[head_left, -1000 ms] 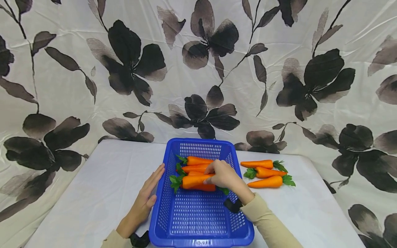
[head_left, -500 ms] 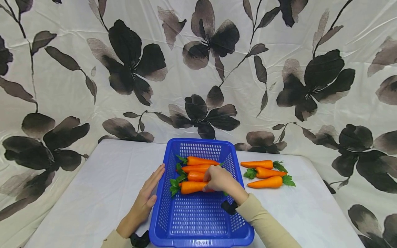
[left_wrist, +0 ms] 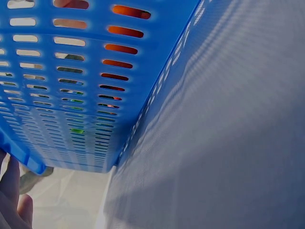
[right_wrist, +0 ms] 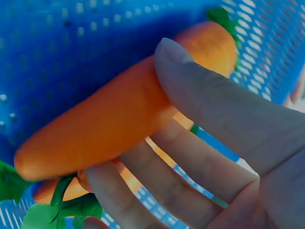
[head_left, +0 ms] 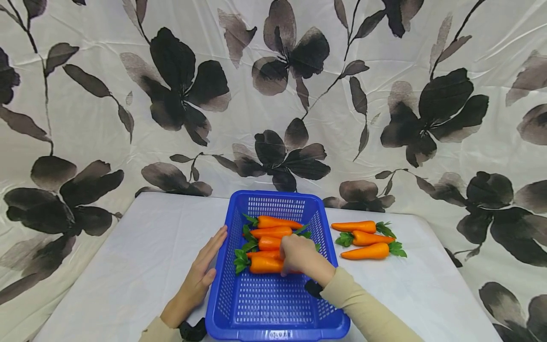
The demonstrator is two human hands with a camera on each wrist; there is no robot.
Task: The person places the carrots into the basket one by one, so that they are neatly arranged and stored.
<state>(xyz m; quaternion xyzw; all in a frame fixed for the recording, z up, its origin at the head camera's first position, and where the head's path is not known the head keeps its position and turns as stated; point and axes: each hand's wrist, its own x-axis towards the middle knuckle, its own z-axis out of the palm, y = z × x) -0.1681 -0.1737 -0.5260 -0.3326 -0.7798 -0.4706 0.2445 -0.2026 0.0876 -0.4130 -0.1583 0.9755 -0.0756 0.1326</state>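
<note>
Inside the blue plastic basket [head_left: 278, 304], my right hand [head_left: 301, 256] grips the nearest carrot [head_left: 266, 265], its leafy top toward the left wall. In the right wrist view, the thumb lies over this carrot [right_wrist: 105, 119] and the fingers curl under its other side. Several more carrots [head_left: 273, 232] lie crosswise in a row behind it, their right ends partly hidden by the hand. My left hand [head_left: 201, 273] has its fingers straight against the basket's left rim. In the left wrist view, the slotted basket wall [left_wrist: 86, 100] shows orange through its holes, with left fingertips [left_wrist: 24, 207] at the rim.
Right of the basket, three carrots [head_left: 366, 251] with green tops lie on the white tablecloth [head_left: 410, 294]. A floral-patterned cloth [head_left: 273, 95] hangs right behind the table. The basket's raised walls surround the right hand.
My right hand has moved toward the near end of the basket with the carrot, bringing it down in front of the others. The left hand stays at the rim.
</note>
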